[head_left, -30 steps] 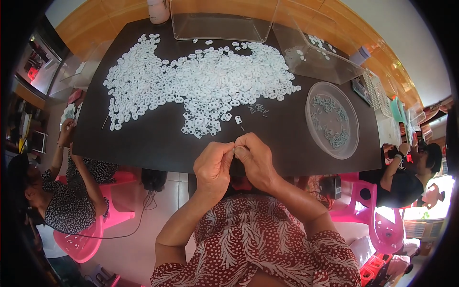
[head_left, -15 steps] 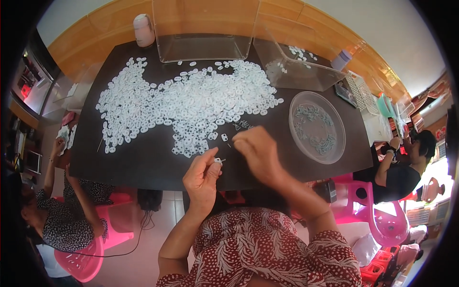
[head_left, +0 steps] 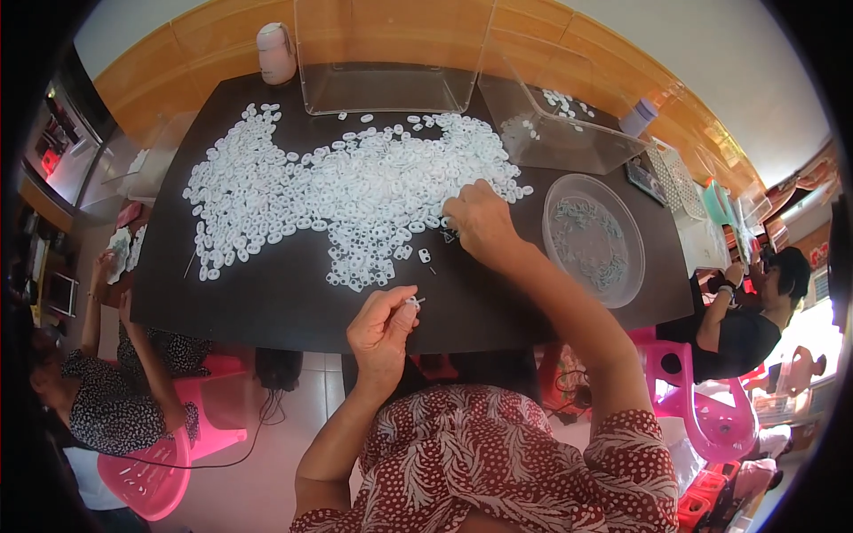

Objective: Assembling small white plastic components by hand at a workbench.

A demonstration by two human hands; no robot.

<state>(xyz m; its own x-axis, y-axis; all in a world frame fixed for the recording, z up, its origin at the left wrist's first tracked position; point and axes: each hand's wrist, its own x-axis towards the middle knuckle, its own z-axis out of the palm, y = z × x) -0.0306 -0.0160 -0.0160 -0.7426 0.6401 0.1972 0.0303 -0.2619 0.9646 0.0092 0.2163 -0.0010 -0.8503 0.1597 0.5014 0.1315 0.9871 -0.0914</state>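
My left hand [head_left: 382, 336] is closed near the table's front edge. Between its thumb and forefinger is a small white plastic piece [head_left: 412, 301], with a thin pin sticking out to the right. Farther off, my right hand [head_left: 482, 222] reaches over the right part of a wide pile of white oval two-holed pieces [head_left: 373, 178]. Its fingers are curled, and whatever they may hold is hidden. Small grey-green pins [head_left: 448, 237] show just beside that hand. A single white piece [head_left: 424, 255] lies between my hands, with one loose pin [head_left: 433, 269] next to it.
A round clear tray [head_left: 549, 224] with grey-green pins sits to the right. Two clear boxes [head_left: 391, 91] [head_left: 569, 153], a pink bottle [head_left: 276, 55], a purple bottle [head_left: 636, 117] and a phone [head_left: 646, 182] stand or lie farther back. People sit at left and right.
My right hand has moved away from me, from beside the loose pins to the right part of the pile. My left hand still holds the white piece, little moved.
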